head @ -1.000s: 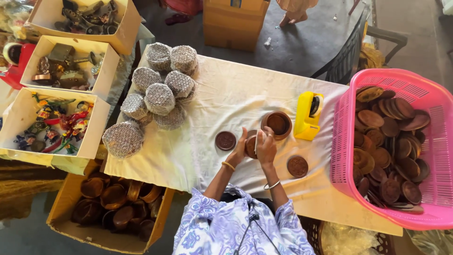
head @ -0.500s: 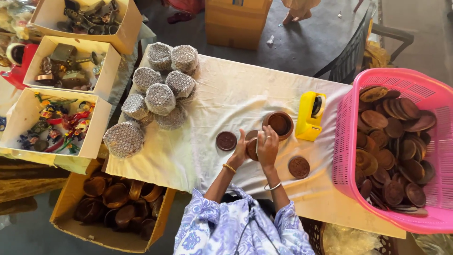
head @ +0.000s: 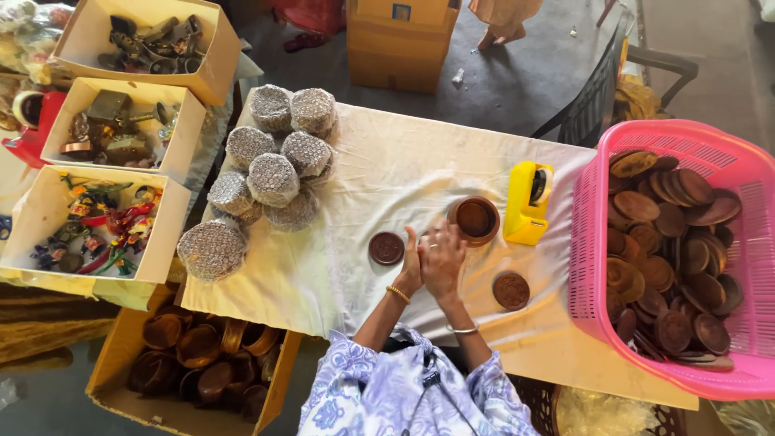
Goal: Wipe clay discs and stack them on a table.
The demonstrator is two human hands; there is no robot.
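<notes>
- Left hand (head: 412, 266) and right hand (head: 442, 260): pressed together mid-worktop (head: 387, 161); whether the grip encloses anything cannot be told.
- Brown bowl (head: 475, 220): just beyond the fingertips. Likely rigid, light, breakable; grasp by the rim.
- Brown lids: two loose, one (head: 386, 248) left, one (head: 510, 290) right.
- Wrapped bundles (head: 273, 179): nine.
- Yellow tape dispenser (head: 528, 203): one.

A small craft packing workshop; a cloth-covered table (head: 387, 173) carries netted wrapped bundles (head: 273, 179) and a yellow tape dispenser (head: 526, 202); a pink basket (head: 739, 161) of brown wooden lids, cardboard boxes (head: 89, 282) of trinkets on bare concrete.
</notes>
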